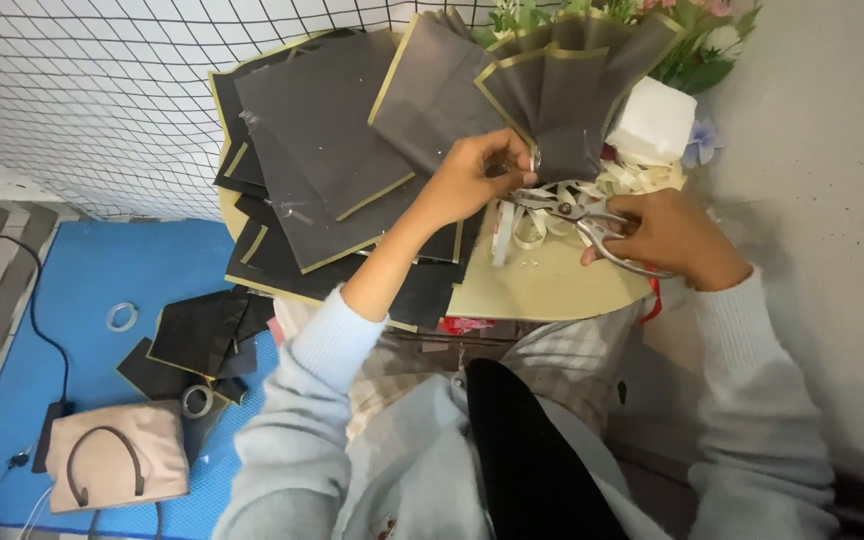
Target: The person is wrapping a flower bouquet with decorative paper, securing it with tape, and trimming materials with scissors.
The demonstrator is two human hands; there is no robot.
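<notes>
Up on the round table (552,290), the left hand (467,180) pinches the gathered base of the black gold-edged wrap (562,95); the right hand (677,240) grips steel scissors (577,215), blades half lost among white ribbon (522,225). Flowers (697,40) run off-frame.

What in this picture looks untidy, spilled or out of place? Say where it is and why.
Several dark wrapping sheets lie scattered on the blue floor mat, off the round table, beside two tape rolls. On the table the other sheets sit in a skewed, overlapping heap. Cream ribbon lies tangled near the scissors.
</notes>
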